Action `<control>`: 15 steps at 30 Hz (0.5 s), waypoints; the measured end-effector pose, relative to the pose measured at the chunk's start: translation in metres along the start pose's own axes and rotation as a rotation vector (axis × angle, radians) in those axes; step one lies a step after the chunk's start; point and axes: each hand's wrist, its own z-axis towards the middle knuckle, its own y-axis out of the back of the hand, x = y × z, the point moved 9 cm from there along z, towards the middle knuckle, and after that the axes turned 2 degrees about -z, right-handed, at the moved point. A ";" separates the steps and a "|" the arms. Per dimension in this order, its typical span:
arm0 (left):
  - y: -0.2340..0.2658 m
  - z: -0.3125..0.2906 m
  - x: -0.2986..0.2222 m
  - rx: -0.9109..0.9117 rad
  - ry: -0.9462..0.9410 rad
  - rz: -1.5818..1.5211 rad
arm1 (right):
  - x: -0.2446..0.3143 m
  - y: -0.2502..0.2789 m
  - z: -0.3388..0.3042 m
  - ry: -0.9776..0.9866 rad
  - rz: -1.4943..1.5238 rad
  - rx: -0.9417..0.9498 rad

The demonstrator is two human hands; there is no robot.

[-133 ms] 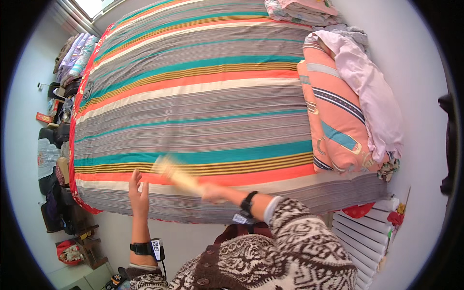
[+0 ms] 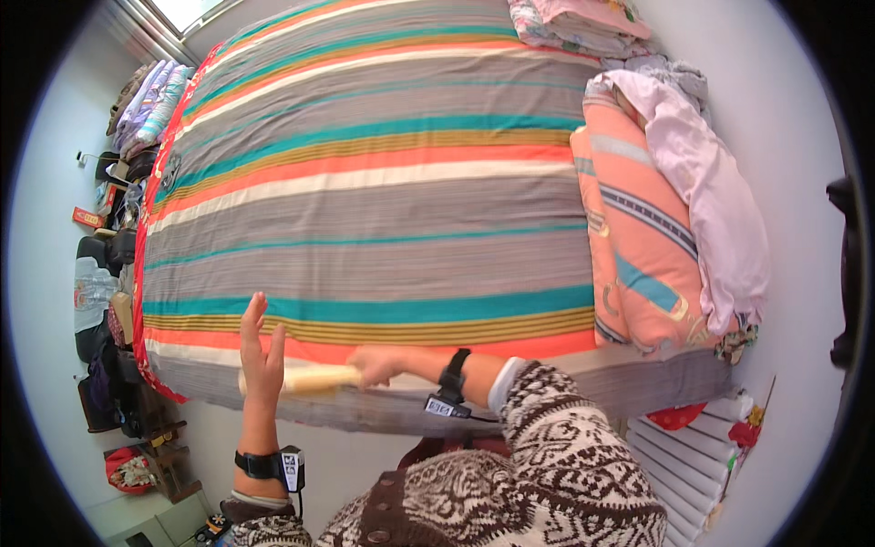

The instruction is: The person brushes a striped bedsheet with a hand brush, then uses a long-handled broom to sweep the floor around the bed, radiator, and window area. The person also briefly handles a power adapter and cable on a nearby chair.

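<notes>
My right hand [image 2: 376, 363] is closed around one end of a pale yellow bed brush [image 2: 321, 379], which is smeared by motion. The brush lies roughly level along the near edge of the bed, low over the striped bedspread [image 2: 410, 205]. Its far-left part passes behind my left hand and wrist, so that end is partly hidden. My left hand [image 2: 262, 351] is raised with fingers stretched and thumb apart, holding nothing. Whether the brush touches the cloth I cannot tell.
A folded orange quilt [image 2: 643, 246] with a pink cloth [image 2: 706, 191] over it lies on the bed's right side. More folded bedding [image 2: 583, 27] sits at the far right. Clothes and bags line the left wall. A white radiator [image 2: 679, 465] stands at lower right.
The brush has swung down toward me and turned from slanting to nearly level. My right hand has shifted slightly left; my left hand is a little higher. The view has shifted slightly.
</notes>
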 end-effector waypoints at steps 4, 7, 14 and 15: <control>-0.020 0.030 0.033 0.001 0.145 -0.004 | -0.032 0.257 -0.087 -0.022 -0.231 -0.825; -0.049 0.014 0.077 0.156 0.277 0.031 | -0.133 0.327 -0.232 -0.006 0.611 -1.528; -0.097 0.037 0.037 0.270 0.206 -0.046 | -0.180 0.011 -0.151 -0.660 0.801 -0.307; -0.095 0.054 0.019 0.254 0.140 -0.044 | -0.134 0.006 -0.119 -0.274 0.607 -0.002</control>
